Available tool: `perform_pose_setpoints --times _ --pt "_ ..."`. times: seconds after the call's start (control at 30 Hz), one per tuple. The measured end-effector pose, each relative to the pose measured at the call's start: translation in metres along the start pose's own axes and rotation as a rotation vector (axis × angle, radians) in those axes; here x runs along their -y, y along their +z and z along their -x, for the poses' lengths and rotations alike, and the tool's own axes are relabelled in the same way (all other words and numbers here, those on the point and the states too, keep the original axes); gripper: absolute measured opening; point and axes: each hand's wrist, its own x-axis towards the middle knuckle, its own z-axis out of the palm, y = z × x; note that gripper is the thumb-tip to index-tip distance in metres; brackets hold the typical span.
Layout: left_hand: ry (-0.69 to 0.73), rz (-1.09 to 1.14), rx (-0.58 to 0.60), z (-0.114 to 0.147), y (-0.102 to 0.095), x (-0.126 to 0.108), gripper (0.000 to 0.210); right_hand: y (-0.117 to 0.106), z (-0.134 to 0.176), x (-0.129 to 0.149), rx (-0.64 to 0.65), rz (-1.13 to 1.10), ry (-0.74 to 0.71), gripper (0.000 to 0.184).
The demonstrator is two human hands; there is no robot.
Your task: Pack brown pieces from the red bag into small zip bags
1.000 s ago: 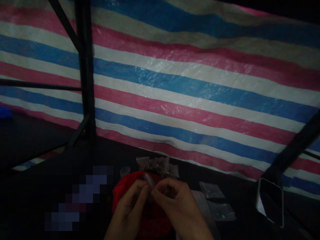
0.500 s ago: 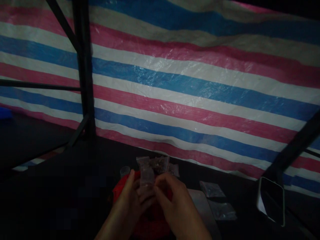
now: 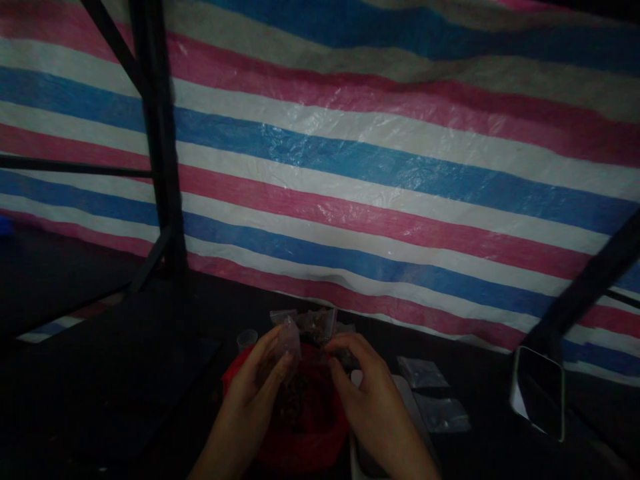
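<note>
My left hand is closed around a small clear plastic bag, thumb in front and fingers behind. The bag stands up above its fingertips. To the right, my right hand has thumb and forefinger brought together, apart from that bag; whatever they pinch is too dark to make out. Beneath both hands sits a red container or lined bowl, its material unclear, with small dark pieces inside. Behind it lie filled clear zip bags.
A small clear cup stands left of the red container. A pale flat device or tray lies partly under my right arm. Farther right are two flat zip bags and a phone. Dark metal posts and a striped plastic sheet rise behind.
My hands have moved apart. The small bag, earlier held between them, is now in my left hand alone, and the dark pieces in the red container have come into view.
</note>
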Motion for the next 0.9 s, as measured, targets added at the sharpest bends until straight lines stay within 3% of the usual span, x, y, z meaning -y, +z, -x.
perform_pose_setpoints --times 0.2,0.33,0.5,0.67,0.8,0.9 --pt "0.069 -0.034 0.005 0.007 0.000 -0.003 0.064 -0.012 0.009 -0.019 -0.087 0.253 0.125 0.021" --pt "0.045 -0.098 0.022 0.008 -0.002 -0.001 0.060 -0.010 0.017 -0.030 -0.010 0.406 0.221 0.020" --pt "0.060 -0.221 0.061 0.005 -0.008 0.010 0.053 -0.004 0.005 -0.025 -0.086 0.328 0.183 0.023" --pt "0.127 -0.298 0.027 0.003 -0.012 0.016 0.050 0.006 0.000 -0.016 -0.082 0.261 0.151 0.021" --pt "0.148 -0.344 0.147 0.007 -0.011 0.021 0.044 0.020 0.005 0.000 -0.001 -0.024 0.131 0.046" --pt "0.180 -0.403 0.225 0.011 -0.008 0.027 0.040 0.019 0.004 0.007 0.008 -0.124 0.176 0.032"
